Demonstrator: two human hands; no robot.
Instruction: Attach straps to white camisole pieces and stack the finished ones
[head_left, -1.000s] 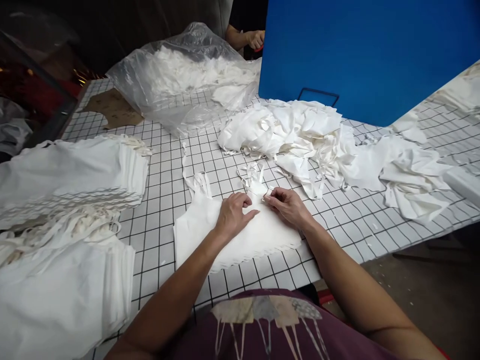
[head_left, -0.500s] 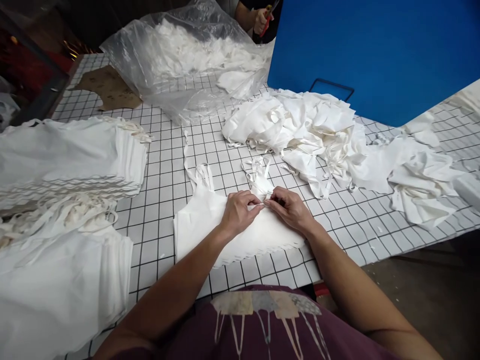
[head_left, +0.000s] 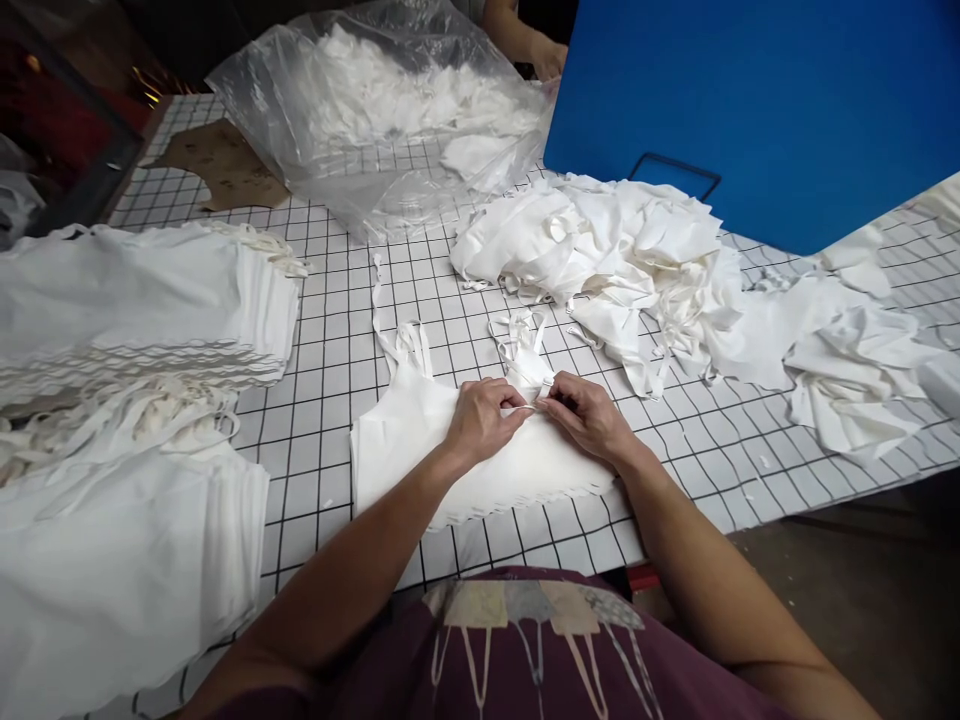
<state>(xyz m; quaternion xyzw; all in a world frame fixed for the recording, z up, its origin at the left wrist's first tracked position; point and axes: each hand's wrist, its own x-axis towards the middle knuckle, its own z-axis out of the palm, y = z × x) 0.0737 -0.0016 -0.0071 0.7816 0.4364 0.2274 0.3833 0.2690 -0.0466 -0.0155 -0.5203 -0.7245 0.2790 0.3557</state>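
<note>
White camisole (head_left: 409, 430) | upper edge pinched by left hand (head_left: 484, 418) and right hand (head_left: 589, 412), nearly meeting | spread on black-gridded white tablecloth (head_left: 322, 425) | heaped white garments (head_left: 592, 235) beyond | blue panel (head_left: 750, 100) behind | shadowed floor (head_left: 832, 590) at lower right

- White garment pieces (head_left: 540, 460): matt, smooth cloth, with a wavy lower edge.
- Loose heap (head_left: 592, 235): the same matt white cloth, crumpled.
- Stacked pieces (head_left: 127, 290): soft white cloth, matt, lightly creased.
- Bag (head_left: 259, 110): clear, thin plastic, glossy and wrinkled.
- Blue panel (head_left: 750, 110): smooth, with a dull sheen; material unclear.
- Brown sheet (head_left: 232, 170): matt, like card or paper.
- Bench (head_left: 322, 300): smooth, grid-patterned covering, slightly rippled.
- Shirt (head_left: 375, 660): matt purple cloth.
</note>
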